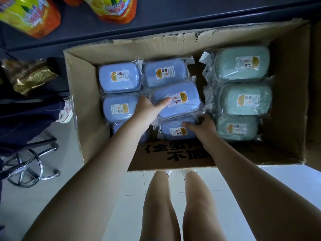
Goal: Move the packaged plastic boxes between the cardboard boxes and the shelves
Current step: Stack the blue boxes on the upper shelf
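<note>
The open cardboard box [83,105] occupies the centre of the frame, on the tiled floor [286,180] below the dark shelf [191,16]. Wrapped blue boxes fill its left half; three wrapped green boxes [246,100] form a column in its right half.

Held blue box [189,91]: located at frame centre, raised above its neighbours, label side up. Long axis runs left to right across the frame, with the right end turned slightly toward the top. It lies skew to the rows beneath it.

Left hand [149,108]: positioned at the left end of the held blue box. The thumb lies across the top face, beside the label; the fingers are hidden under the box. The hand grips the box.

Lower blue box [175,126]: located just below the held blue box, near the bottom wall of the cardboard box. Long axis runs left to right, label up.

Right hand [203,126]: positioned at the right end of the lower blue box. The thumb rests on the top face and the fingers curl over the right edge, gripping it.
</note>
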